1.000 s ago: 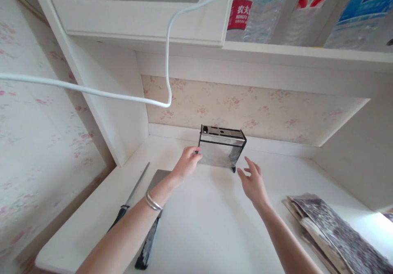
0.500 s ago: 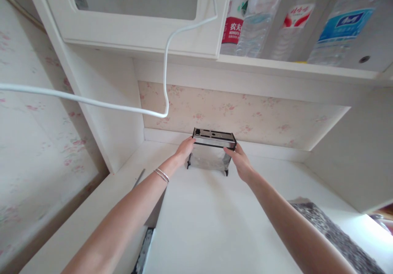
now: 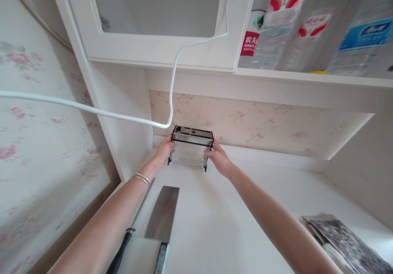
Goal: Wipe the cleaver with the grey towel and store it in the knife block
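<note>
My left hand and my right hand grip a knife rack by its two ends. It has a slotted metal top with black edging, a see-through or shiny front and small black feet. It is upright at the back of the white counter, near the wall. Below my left wrist lies a cleaver with a wide metal blade. Next to it, partly behind my left forearm, is a thin rod with a black handle, like a sharpening steel.
A white cable hangs across the view in front of the cabinet. Several plastic bottles stand on the upper shelf at right. A folded patterned cloth lies at the right of the counter. A white side panel rises at left.
Both hands have moved the knife rack left along the back of the counter, closer to the side panel. The view has shifted, and the cleaver and black-handled rod now show more fully.
</note>
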The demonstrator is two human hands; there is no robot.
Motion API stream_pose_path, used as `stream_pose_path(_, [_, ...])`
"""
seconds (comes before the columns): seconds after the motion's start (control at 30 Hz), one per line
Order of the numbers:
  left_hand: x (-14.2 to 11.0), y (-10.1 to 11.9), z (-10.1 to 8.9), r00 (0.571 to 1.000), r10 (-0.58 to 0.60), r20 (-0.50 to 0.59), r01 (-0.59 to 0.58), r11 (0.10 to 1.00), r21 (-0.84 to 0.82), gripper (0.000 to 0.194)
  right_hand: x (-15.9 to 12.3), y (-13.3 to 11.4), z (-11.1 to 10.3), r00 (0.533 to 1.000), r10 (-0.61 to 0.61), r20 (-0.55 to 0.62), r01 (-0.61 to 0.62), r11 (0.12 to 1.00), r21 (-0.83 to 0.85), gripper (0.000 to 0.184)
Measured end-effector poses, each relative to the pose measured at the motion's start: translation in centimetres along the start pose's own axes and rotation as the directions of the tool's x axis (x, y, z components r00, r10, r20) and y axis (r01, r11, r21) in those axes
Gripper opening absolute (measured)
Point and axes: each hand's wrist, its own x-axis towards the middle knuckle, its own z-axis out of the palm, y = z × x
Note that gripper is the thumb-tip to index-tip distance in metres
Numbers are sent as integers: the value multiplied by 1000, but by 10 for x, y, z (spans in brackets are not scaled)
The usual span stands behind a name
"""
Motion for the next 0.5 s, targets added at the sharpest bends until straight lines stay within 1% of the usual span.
stream_pose_path(0.07, [-1,-3,-13,1000,-7,11,7,1000,-1,48,3,4,9,1000,13,28,-14,999,36,64])
stream_pose_path(0.17, [1,-10,-30,1000,-11,-5,11,1000,10,49,8,10,20,997,22,71,-27,997,71,65])
stream_pose_path(0.27, [6,-18,-42,1000,-10,-23,11,999,33,50,16,15,29,995,44,84,-54,992,116,68])
stream_pose_path(0.33, [10,-23,-44,1000,-2,-25,3,998,58,51,22,19,32,996,73,48,-79,990,118,71])
stream_pose_path(0.43, [17,-28,-42,999,12,-30,-8,993,120,52,28,25,34,993,117,-22,-115,990,82,76])
stream_pose_path(0.5, [21,-29,-39,999,14,-42,-6,984,177,52,31,26,34,991,132,-22,-132,991,21,79])
